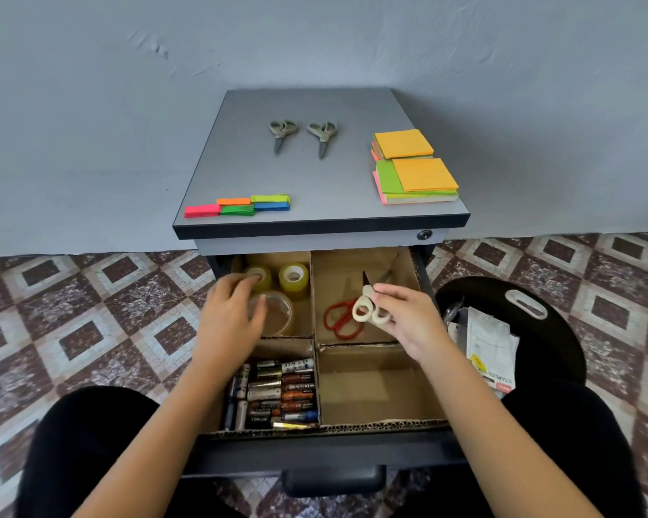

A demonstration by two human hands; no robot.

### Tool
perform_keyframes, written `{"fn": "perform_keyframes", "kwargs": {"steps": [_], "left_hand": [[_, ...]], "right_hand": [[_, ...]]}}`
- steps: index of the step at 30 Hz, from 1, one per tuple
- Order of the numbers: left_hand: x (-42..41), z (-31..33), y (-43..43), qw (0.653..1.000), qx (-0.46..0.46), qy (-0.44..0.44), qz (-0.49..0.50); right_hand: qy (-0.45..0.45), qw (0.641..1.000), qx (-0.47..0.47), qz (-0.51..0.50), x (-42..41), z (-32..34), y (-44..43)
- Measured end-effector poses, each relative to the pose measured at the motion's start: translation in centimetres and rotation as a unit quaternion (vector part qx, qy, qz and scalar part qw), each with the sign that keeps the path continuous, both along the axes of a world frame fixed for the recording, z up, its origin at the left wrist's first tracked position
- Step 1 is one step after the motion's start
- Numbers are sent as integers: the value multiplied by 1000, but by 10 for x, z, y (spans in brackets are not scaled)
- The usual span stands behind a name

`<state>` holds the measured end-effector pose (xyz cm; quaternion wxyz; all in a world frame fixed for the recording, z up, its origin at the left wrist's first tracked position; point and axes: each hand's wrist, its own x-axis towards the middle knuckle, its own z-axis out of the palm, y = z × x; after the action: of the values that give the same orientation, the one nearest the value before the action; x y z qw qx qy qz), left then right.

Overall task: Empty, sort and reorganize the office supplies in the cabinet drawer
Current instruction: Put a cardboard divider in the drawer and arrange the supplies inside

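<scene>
Partway: two grey scissors point(283, 132), neon sticky-note pads point(416, 177) out on grey cabinet top point(333, 188); right hand point(403, 321) pinches cream-handled scissors point(365, 310) above back right compartment of cardboard-lined drawer point(326, 428), left hand point(229, 317) on yellow tape rolls point(294, 276), grip unclear; red-handled scissors point(339, 321), batteries point(277, 394) still inside

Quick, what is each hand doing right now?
Left hand: on the tape rolls; grip cannot be told.
Right hand: holding white scissors.
</scene>
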<state>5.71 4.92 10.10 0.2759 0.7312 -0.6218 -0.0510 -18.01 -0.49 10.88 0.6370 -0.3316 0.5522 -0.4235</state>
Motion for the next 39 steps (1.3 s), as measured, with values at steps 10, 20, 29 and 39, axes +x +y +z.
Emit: {"fn": "perform_keyframes", "kwargs": {"steps": [10, 20, 29, 39], "left_hand": [[15, -14, 8, 985, 119, 103, 74], [15, -14, 8, 986, 117, 89, 82], [15, -15, 8, 986, 115, 85, 85], [14, -13, 8, 986, 114, 86, 88]], "right_hand": [[-43, 989, 94, -107, 57, -30, -61], [107, 990, 73, -51, 64, -62, -83], [480, 851, -147, 154, 51, -66, -86], [522, 820, -173, 158, 52, -66, -83]]}}
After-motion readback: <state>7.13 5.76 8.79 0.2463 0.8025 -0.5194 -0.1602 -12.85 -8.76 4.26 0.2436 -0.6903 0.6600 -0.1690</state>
